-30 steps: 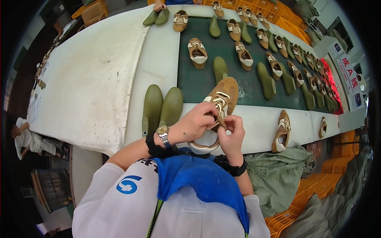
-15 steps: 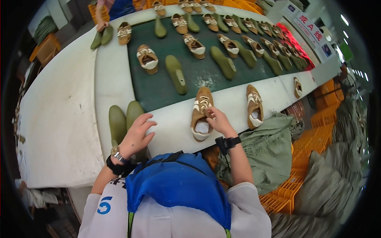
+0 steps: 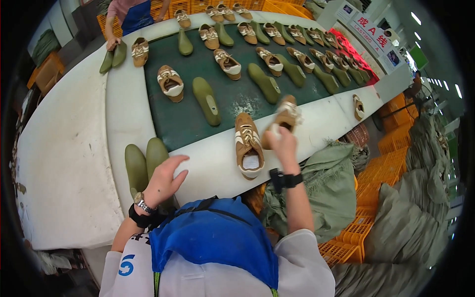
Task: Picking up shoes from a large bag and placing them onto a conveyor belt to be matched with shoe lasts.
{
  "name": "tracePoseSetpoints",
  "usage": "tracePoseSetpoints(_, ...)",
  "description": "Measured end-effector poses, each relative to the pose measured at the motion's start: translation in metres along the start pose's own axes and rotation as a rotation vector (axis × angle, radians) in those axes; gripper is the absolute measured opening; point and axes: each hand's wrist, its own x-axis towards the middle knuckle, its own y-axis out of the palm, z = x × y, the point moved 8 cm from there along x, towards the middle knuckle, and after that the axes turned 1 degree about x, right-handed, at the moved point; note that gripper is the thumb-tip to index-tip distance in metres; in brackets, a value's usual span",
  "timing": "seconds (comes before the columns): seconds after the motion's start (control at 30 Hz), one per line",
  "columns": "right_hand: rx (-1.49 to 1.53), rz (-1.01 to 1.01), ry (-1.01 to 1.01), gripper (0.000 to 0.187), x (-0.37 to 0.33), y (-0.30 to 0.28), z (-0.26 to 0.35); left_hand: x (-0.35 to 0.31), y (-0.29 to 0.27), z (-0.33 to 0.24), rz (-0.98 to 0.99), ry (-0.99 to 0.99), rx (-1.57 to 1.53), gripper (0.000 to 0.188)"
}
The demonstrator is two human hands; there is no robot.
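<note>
My right hand [image 3: 284, 145] grips the heel end of a brown-and-white sneaker [image 3: 287, 115], which is tilted above the white ledge and smeared by motion. Just left of it, a second sneaker [image 3: 249, 143] of the same kind rests on the ledge, toe pointing away, laces tied, with a white insole showing inside. Over at the left, my left hand [image 3: 167, 180] hovers with thumb and fingers apart, empty. Beside and partly behind it stand two green shoe lasts [image 3: 157, 156] on the white surface.
A dark green conveyor belt [image 3: 168, 123] carries rows of sneakers and green lasts. Another sneaker [image 3: 358, 107] sits farther right on the ledge. At the far left a co-worker's hand [image 3: 113, 43] holds green lasts. Orange crates [image 3: 354, 232] and a grey-green sack [image 3: 316, 198] lie to my right.
My right hand has left the laces of the near sneaker and moved right. It has picked up the neighbouring sneaker from the ledge and brought it leftward. My left hand stays much the same.
</note>
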Motion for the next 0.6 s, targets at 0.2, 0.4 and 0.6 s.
tracePoseSetpoints(0.2,0.061,0.486,-0.871,0.029,-0.113,0.082,0.192,0.026,-0.022,0.006,-0.346,-0.254,-0.343,0.070)
tracePoseSetpoints(0.4,0.204,0.907,-0.792,0.035,-0.141,0.104,0.211,-0.003,-0.019,0.034,-0.312,-0.188,-0.244,0.059)
tracePoseSetpoints(0.6,0.154,0.322,-0.777,0.049,-0.090,0.066,0.204,-0.014,-0.030,0.009,-0.371,-0.144,-0.055,0.036)
